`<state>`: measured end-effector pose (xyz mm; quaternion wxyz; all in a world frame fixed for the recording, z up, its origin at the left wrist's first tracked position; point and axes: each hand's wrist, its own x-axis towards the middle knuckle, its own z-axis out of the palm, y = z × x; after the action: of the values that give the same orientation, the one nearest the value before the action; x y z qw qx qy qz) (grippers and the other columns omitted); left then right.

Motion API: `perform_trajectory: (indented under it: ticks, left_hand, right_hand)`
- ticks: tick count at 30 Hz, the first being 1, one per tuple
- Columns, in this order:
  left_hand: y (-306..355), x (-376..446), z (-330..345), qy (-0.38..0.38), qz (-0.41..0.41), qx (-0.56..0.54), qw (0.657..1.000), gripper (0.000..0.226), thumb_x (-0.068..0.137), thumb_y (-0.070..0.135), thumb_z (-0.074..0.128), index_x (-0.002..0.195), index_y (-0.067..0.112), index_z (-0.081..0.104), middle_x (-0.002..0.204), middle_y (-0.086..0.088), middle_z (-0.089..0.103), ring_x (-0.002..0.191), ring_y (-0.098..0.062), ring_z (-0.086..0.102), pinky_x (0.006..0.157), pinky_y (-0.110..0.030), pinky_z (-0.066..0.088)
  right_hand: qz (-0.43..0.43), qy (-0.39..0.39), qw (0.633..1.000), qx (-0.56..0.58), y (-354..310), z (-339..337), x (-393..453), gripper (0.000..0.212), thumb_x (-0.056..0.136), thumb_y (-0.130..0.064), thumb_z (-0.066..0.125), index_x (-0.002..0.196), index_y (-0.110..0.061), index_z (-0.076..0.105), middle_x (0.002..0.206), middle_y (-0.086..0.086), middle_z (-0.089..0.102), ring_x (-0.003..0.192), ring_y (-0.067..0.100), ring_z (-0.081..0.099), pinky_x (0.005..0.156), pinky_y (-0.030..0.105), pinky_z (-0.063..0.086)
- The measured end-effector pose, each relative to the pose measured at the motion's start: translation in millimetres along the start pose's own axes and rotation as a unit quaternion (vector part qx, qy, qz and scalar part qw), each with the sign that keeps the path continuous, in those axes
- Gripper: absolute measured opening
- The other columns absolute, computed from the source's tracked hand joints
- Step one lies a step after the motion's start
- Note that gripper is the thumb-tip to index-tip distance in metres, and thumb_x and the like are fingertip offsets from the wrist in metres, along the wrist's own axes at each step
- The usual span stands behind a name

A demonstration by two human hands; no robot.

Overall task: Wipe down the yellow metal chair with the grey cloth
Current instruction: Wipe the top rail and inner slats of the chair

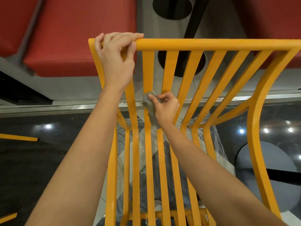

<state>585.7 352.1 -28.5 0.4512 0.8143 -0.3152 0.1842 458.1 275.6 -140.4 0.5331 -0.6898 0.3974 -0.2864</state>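
Wiping a back slat: right hand [164,108] is pinching the grey cloth [150,108] against the yellow metal chair [203,44]; left hand [116,53] is curling round the top rail, steadying. Advisable: firm, full-length strokes along each slat.

Red padded benches [78,38] stand beyond a grey ledge [48,85]. The dark glossy floor [48,152] reflects ceiling lights; a round grey table [263,163] stands at right.
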Motion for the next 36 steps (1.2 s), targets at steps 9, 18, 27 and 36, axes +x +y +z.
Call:
perform_trajectory:
  ticks: [9, 18, 27, 36]
  left_hand:
    - [-2.6, 1.5, 2.3, 0.017, 0.017, 0.015, 1.000, 0.027, 0.096, 0.029, 0.050, 0.107, 0.039, 0.073, 0.103, 0.025, 0.068, 0.109, 0.000, 0.054, 0.109, -0.024, 0.016]
    - [-8.0, 2.7, 4.8, 0.037, 0.038, 0.013, 0.999, 0.025, 0.097, 0.029, 0.052, 0.106, 0.039, 0.073, 0.100, 0.028, 0.067, 0.107, 0.001, 0.055, 0.106, -0.026, 0.020]
    - [-5.4, 1.2, 5.4, 0.023, 0.020, 0.029, 0.999, 0.028, 0.094, 0.027, 0.052, 0.107, 0.043, 0.070, 0.098, 0.030, 0.066, 0.104, 0.005, 0.052, 0.108, -0.027, 0.019]
    - [-0.7, 1.5, 2.7, 0.015, 0.002, 0.028, 0.999, 0.028, 0.094, 0.027, 0.051, 0.106, 0.046, 0.069, 0.096, 0.032, 0.064, 0.104, 0.009, 0.050, 0.108, -0.024, 0.017]
  right_hand:
    - [-0.015, 0.016, 0.999, 0.023, 31.1, 12.0, -4.3, 0.034, 0.078, -0.028, 0.085, 0.072, -0.010, 0.056, 0.064, 0.001, 0.058, 0.058, 0.009, 0.054, 0.054, 0.023, 0.043]
    - [0.013, 0.012, 1.000, -0.006, 58.0, 13.1, -10.4, 0.032, 0.078, -0.027, 0.085, 0.074, -0.012, 0.056, 0.066, -0.007, 0.055, 0.059, 0.004, 0.051, 0.055, 0.017, 0.039]
    - [-0.028, 0.033, 0.998, 0.041, 33.6, 9.2, 4.2, 0.033, 0.074, -0.022, 0.088, 0.071, -0.006, 0.060, 0.064, -0.001, 0.059, 0.060, 0.014, 0.057, 0.055, 0.028, 0.046]
    - [-0.002, 0.013, 0.999, 0.034, 24.7, 9.1, 1.8, 0.034, 0.074, -0.024, 0.088, 0.070, -0.014, 0.056, 0.065, 0.003, 0.060, 0.060, 0.023, 0.058, 0.056, 0.034, 0.047]
